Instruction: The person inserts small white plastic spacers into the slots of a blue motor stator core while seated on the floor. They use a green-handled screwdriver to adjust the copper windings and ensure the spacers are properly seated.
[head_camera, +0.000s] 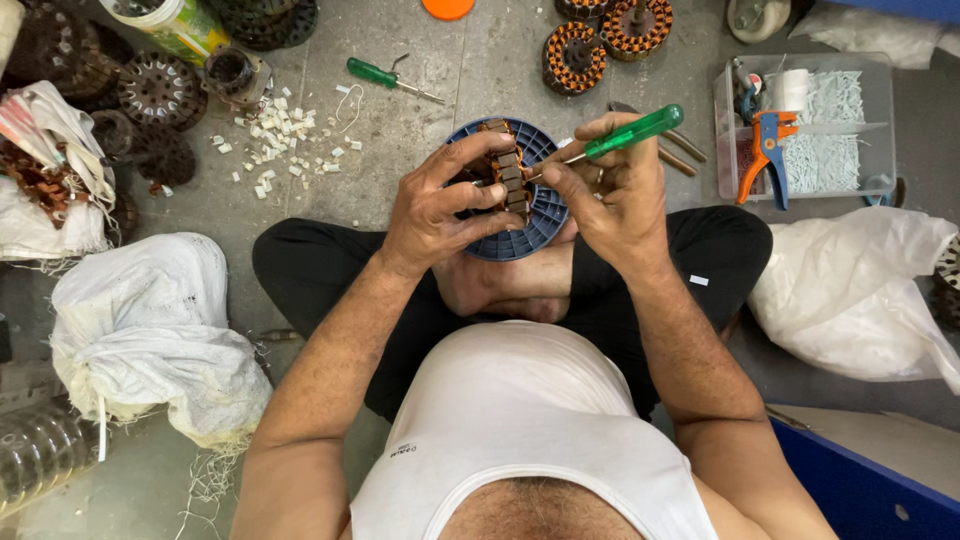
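— Weight first: how does that stator (508, 172) handle?

— Heavy for its size, I judge; stiff steel core, copper windings easily nicked. It sits on the blue plastic reel (540, 225) over my lap. My left hand (435, 205) clasps its rim, fingers off the wire.

— And the other grip?

— My right hand (610, 190) pinches the green-handled screwdriver (625, 135), tip touching the slots. Thin, slippery handle.

Screwdriver (634, 131): translucent green handle. Round spool (540, 225): blue, ribbed. Motor stator (508, 175): brown core, copper-orange windings. Second screwdriver (373, 73): green handle. Wound stators (575, 57): orange and black banding. Cutter (766, 150): orange and blue. Sacks (150, 330): white. Floor (420, 130): grey. Lid (447, 8): orange.
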